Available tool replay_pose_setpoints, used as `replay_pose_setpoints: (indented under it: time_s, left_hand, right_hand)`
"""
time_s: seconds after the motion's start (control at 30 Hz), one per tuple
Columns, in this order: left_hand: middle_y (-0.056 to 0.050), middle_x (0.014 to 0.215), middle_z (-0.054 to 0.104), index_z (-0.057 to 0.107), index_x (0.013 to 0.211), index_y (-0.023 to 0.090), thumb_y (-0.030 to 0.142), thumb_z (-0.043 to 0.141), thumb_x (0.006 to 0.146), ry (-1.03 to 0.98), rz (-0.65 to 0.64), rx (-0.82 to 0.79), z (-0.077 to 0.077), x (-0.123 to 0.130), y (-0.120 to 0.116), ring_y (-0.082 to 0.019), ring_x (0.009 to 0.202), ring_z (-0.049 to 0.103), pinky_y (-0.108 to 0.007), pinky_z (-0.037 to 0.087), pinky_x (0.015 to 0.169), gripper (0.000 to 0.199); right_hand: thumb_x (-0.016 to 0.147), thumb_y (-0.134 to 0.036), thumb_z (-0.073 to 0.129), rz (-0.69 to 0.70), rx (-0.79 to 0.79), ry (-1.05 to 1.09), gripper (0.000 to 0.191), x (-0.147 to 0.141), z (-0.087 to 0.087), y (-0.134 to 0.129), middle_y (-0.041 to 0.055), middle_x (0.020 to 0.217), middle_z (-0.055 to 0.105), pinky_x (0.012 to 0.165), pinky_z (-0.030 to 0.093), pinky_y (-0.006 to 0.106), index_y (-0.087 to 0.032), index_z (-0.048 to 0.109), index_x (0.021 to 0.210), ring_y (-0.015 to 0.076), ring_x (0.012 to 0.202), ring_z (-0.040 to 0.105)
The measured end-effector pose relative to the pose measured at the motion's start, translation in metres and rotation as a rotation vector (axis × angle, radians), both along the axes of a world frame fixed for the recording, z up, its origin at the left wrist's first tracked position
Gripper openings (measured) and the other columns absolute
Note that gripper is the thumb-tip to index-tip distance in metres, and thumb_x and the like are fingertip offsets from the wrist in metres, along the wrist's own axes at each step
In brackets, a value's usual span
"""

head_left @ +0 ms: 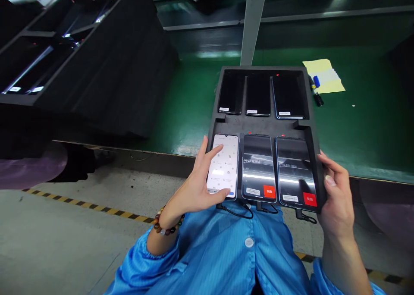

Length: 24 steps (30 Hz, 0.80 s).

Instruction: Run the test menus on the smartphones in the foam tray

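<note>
A dark foam tray (pixel 265 124) rests partly on the bench edge and juts toward me. My right hand (pixel 338 196) grips its right side. My left hand (pixel 202 180) is open, fingers spread over the near-left smartphone (pixel 223 167); the thumb lies at the lower right of its lit white screen. Two more near phones, the middle phone (pixel 258 170) and the right phone (pixel 296 172), show dark screens with text and red squares. Short black cables (pixel 239 211) come out at the near phones' lower ends. Three phones (pixel 258 94) with dark screens sit in the far row.
On the green bench (pixel 194 96) a black marker (pixel 316 92) and a blue cap lie by a yellow paper (pixel 326 73). Stacked black trays (pixel 106 66) holding phones rise at the left. A grey post (pixel 252 27) stands behind the tray.
</note>
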State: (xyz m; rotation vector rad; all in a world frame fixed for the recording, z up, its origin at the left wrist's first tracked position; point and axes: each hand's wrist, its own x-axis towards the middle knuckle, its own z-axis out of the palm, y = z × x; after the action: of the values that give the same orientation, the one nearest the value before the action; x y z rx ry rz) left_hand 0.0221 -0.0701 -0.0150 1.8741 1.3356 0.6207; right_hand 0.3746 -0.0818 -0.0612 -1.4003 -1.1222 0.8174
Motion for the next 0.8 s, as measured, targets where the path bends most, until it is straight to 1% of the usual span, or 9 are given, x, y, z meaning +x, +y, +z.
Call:
replay_pose_setpoints:
  time_s: [0.1,0.2,0.3,0.37,0.43,0.5,0.63,0.73,0.8]
  left_hand:
    - [-0.012,0.186,-0.006,0.023,0.172,0.034,0.051,0.079,0.093,-0.049,0.017,0.005,-0.001,0.000,0.001,-0.044,0.171,0.005,-0.068,0.027,0.135,0.099]
    - [-0.011,0.185,0.011,0.033,0.167,0.033,0.049,0.071,0.100,-0.107,0.119,0.011,-0.003,0.003,0.003,-0.038,0.172,0.014,-0.064,0.024,0.137,0.079]
    - [-0.012,0.181,0.023,0.040,0.162,0.032,0.045,0.068,0.101,-0.113,0.220,0.018,-0.004,0.009,0.009,-0.036,0.170,0.021,-0.063,0.029,0.136,0.068]
    - [-0.012,0.179,0.028,0.041,0.160,0.032,0.043,0.069,0.100,-0.097,0.247,0.028,-0.004,0.013,0.013,-0.035,0.170,0.022,-0.063,0.030,0.135,0.067]
    - [-0.013,0.176,0.031,0.041,0.159,0.032,0.041,0.072,0.098,-0.062,0.251,0.048,-0.003,0.017,0.017,-0.035,0.169,0.022,-0.063,0.030,0.135,0.069]
    - [-0.013,0.173,0.033,0.040,0.159,0.033,0.039,0.075,0.095,-0.013,0.251,0.067,-0.002,0.020,0.020,-0.036,0.168,0.022,-0.065,0.029,0.134,0.073]
    - [-0.014,0.168,0.035,0.040,0.157,0.033,0.039,0.077,0.092,0.063,0.262,0.101,-0.002,0.026,0.024,-0.038,0.166,0.024,-0.066,0.029,0.133,0.075]
    - [-0.015,0.164,0.037,0.041,0.156,0.031,0.040,0.078,0.091,0.080,0.264,0.140,-0.003,0.027,0.027,-0.037,0.165,0.027,-0.065,0.029,0.133,0.074]
    - [-0.015,0.162,0.040,0.042,0.155,0.030,0.041,0.077,0.093,0.055,0.265,0.151,-0.005,0.025,0.028,-0.036,0.163,0.030,-0.063,0.030,0.133,0.073]
  right_hand:
    - [0.099,-0.043,0.060,-0.005,-0.003,-0.001,0.045,-0.001,0.001,0.000,0.0073,0.163,0.057,0.135,0.023,0.061,-0.030,0.068,0.141,0.0328,0.159,0.044]
    - [0.100,-0.043,0.060,-0.006,-0.005,-0.008,0.045,-0.001,0.001,0.001,0.0075,0.164,0.057,0.135,0.023,0.062,-0.029,0.067,0.142,0.0318,0.159,0.044]
    - [0.100,-0.043,0.060,-0.003,-0.001,-0.004,0.046,0.000,0.000,0.001,0.0074,0.164,0.057,0.135,0.021,0.062,-0.029,0.066,0.143,0.0315,0.160,0.043]
    - [0.100,-0.044,0.060,-0.001,0.002,-0.008,0.047,0.001,-0.002,0.001,0.0070,0.164,0.057,0.136,0.021,0.061,-0.029,0.066,0.143,0.0311,0.160,0.043]
    - [0.100,-0.044,0.060,-0.005,0.002,-0.018,0.046,0.002,-0.002,0.001,0.0068,0.163,0.057,0.135,0.022,0.060,-0.030,0.066,0.143,0.0310,0.159,0.044]
    - [0.100,-0.044,0.061,-0.010,0.004,-0.020,0.046,0.002,-0.003,0.001,0.0066,0.163,0.058,0.135,0.024,0.060,-0.030,0.067,0.143,0.0312,0.159,0.045]
    - [0.100,-0.042,0.061,0.009,0.015,-0.017,0.045,0.002,-0.002,0.001,0.0074,0.164,0.057,0.136,0.022,0.059,-0.030,0.067,0.143,0.0312,0.160,0.044]
    - [0.100,-0.043,0.060,0.013,0.006,-0.027,0.046,0.001,-0.002,0.001,0.0090,0.165,0.055,0.136,0.022,0.060,-0.029,0.066,0.143,0.0314,0.160,0.043]
    - [0.100,-0.043,0.060,0.012,0.003,-0.018,0.044,0.001,-0.001,0.001,0.0087,0.165,0.056,0.136,0.022,0.062,-0.029,0.066,0.142,0.0314,0.160,0.043]
